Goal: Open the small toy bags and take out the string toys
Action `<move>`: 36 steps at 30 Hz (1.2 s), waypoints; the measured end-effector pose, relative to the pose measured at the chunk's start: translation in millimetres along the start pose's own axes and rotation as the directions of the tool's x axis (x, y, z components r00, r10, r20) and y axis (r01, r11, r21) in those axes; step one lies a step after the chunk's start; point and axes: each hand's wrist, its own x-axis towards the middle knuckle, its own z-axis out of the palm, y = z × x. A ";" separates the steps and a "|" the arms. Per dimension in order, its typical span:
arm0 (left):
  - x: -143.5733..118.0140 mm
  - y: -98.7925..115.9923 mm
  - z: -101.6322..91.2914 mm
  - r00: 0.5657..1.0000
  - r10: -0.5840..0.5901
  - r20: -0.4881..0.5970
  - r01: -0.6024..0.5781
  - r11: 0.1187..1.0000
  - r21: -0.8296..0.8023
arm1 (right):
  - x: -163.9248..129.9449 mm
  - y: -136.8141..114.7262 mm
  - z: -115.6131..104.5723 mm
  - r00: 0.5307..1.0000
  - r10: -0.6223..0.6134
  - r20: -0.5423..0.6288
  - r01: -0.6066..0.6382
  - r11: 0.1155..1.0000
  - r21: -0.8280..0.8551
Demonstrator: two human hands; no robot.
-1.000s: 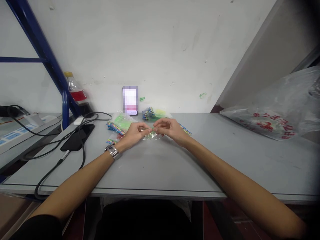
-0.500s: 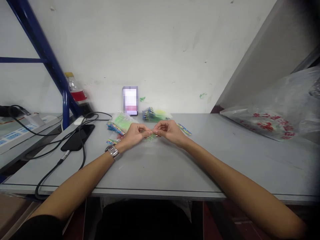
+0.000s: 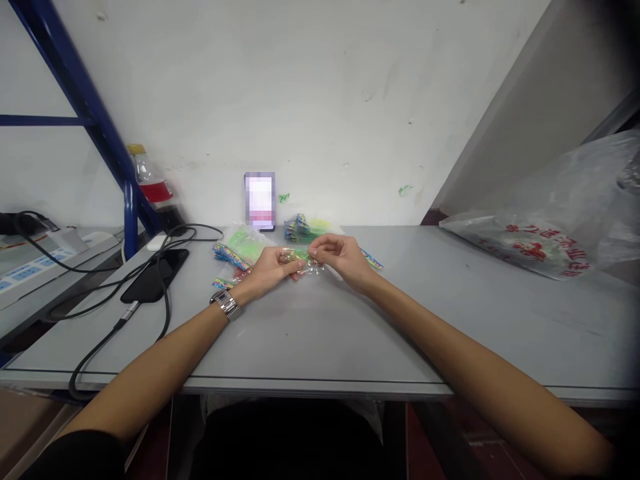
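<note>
packet: small clear plastic packet (image 3: 306, 261) with green contents, centre of frame, held just above the tabletop (image 3: 320, 333)
left hand: (image 3: 270, 268) fingers pinched on the packet's left end, watch on that wrist
right hand: (image 3: 340, 257) fingertips pinched on the packet's right end, from above
axis: packet's long side runs left-right across the frame, between the two hands; both equally near, each touching it
relation: packet sits right of the left hand, left of the right hand; no gap on either side
behind: more green packets (image 3: 245, 243) and a second pile (image 3: 305, 229) just above the hands in frame, phone (image 3: 260, 201) propped at the wall
change: vs half a second back, the right hand has lifted slightly and the packet shows more between the fingers; the left hand has barely moved
</note>
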 end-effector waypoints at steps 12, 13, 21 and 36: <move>0.0 -1.7 -0.9 0.997 0.061 0.044 -0.061 0.998 0.001 | -1.2 3.2 0.6 0.987 0.089 0.133 -0.097 0.994 0.056; 0.2 -2.0 -1.0 0.997 0.064 0.045 -0.064 0.998 0.001 | -0.8 3.5 0.8 0.987 0.088 0.132 -0.096 0.994 0.053; 2.0 -3.3 0.2 0.996 0.063 0.056 -0.057 0.993 -0.104 | 1.1 5.1 0.7 0.994 0.067 0.081 -0.072 0.996 0.057; 0.7 -5.5 -2.2 0.998 0.013 0.061 -0.009 0.998 -0.057 | 0.3 7.0 -1.7 0.994 0.089 0.068 -0.094 0.993 0.076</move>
